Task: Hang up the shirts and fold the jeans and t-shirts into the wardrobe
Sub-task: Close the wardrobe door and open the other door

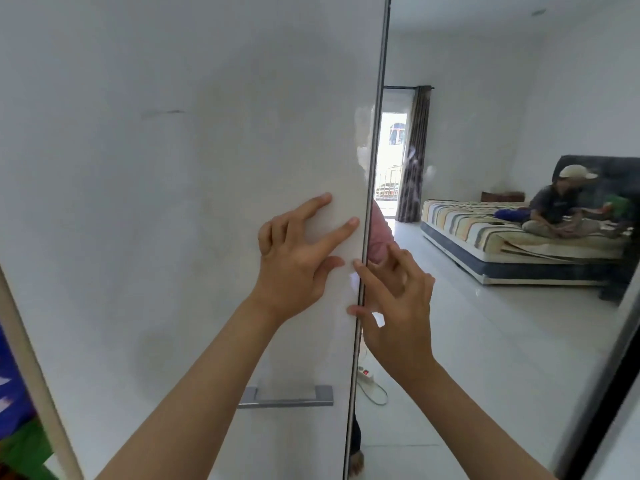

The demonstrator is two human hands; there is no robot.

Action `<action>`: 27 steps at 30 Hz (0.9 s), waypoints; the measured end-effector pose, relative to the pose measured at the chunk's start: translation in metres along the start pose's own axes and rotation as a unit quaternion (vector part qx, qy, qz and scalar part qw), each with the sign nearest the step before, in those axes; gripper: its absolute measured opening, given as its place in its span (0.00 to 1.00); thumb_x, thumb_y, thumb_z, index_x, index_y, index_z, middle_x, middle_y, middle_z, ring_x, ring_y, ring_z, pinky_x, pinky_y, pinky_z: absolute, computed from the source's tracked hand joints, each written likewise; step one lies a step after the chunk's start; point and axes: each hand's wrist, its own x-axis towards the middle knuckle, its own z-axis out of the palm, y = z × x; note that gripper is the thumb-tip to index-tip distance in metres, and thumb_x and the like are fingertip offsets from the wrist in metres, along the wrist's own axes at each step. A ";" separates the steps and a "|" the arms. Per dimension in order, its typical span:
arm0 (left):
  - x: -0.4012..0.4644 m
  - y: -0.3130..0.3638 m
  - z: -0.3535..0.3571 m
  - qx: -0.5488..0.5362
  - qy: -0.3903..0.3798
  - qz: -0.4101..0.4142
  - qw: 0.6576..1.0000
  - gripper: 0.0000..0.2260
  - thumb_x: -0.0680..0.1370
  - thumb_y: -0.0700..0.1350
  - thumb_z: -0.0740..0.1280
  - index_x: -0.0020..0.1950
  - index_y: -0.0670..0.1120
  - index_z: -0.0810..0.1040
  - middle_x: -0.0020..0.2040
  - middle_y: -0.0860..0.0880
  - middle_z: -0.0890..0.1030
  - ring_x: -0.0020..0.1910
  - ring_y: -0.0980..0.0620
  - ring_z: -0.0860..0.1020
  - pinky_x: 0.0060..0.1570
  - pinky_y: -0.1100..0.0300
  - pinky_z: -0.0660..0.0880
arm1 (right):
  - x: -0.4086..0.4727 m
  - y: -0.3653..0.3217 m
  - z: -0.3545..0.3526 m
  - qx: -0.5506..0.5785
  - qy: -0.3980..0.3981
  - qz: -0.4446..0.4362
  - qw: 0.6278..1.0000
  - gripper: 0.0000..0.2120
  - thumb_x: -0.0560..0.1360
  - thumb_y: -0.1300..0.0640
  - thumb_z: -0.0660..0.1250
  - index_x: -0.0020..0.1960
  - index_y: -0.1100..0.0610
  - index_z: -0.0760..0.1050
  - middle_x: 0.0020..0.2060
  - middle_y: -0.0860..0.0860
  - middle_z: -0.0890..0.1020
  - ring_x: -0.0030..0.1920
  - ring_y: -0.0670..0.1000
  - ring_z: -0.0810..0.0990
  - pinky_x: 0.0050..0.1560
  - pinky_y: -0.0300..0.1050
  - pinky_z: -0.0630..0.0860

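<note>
A glossy white wardrobe door (173,202) fills the left and middle of the head view. Beside it on the right is a mirrored door (485,323). My left hand (298,258) lies on the white door near its right edge, fingers spread and fingertips pressing the panel. My right hand (398,306) is at the seam between the two doors, fingers apart, with fingertips touching the metal edge strip (367,202). Neither hand holds anything. No shirts, jeans or t-shirts show in front of me.
A grey bar handle (287,398) sits low on the white door. Blue and green cloth (17,410) shows at the far left past the door's edge. The mirror reflects a striped bed (485,233) with a seated person (557,209), a curtained doorway and a power strip (367,374) on the floor.
</note>
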 end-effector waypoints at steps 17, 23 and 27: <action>-0.003 0.023 -0.021 -0.083 -0.099 -0.063 0.990 0.31 0.71 0.34 0.66 0.71 0.56 0.67 0.75 0.46 0.59 0.68 0.42 0.57 0.67 0.37 0.56 | -0.006 -0.002 -0.016 -0.082 -0.105 0.009 0.991 0.27 0.76 0.40 0.62 0.72 0.47 0.66 0.74 0.57 0.64 0.72 0.59 0.64 0.66 0.58 0.66; 0.000 0.027 -0.040 -0.146 -0.123 -0.090 0.977 0.29 0.72 0.33 0.64 0.70 0.53 0.70 0.74 0.45 0.62 0.70 0.42 0.57 0.69 0.37 0.56 | 0.000 -0.010 -0.026 -0.058 -0.101 0.013 0.993 0.30 0.69 0.46 0.72 0.69 0.48 0.69 0.71 0.57 0.68 0.67 0.59 0.69 0.62 0.59 0.72; -0.005 0.034 -0.040 -0.194 -0.126 -0.102 0.967 0.27 0.73 0.35 0.65 0.71 0.51 0.69 0.72 0.44 0.64 0.71 0.42 0.60 0.70 0.39 0.58 | 0.004 -0.014 -0.035 -0.027 -0.078 -0.016 0.996 0.29 0.68 0.51 0.75 0.67 0.51 0.71 0.69 0.52 0.66 0.65 0.57 0.67 0.59 0.56 0.73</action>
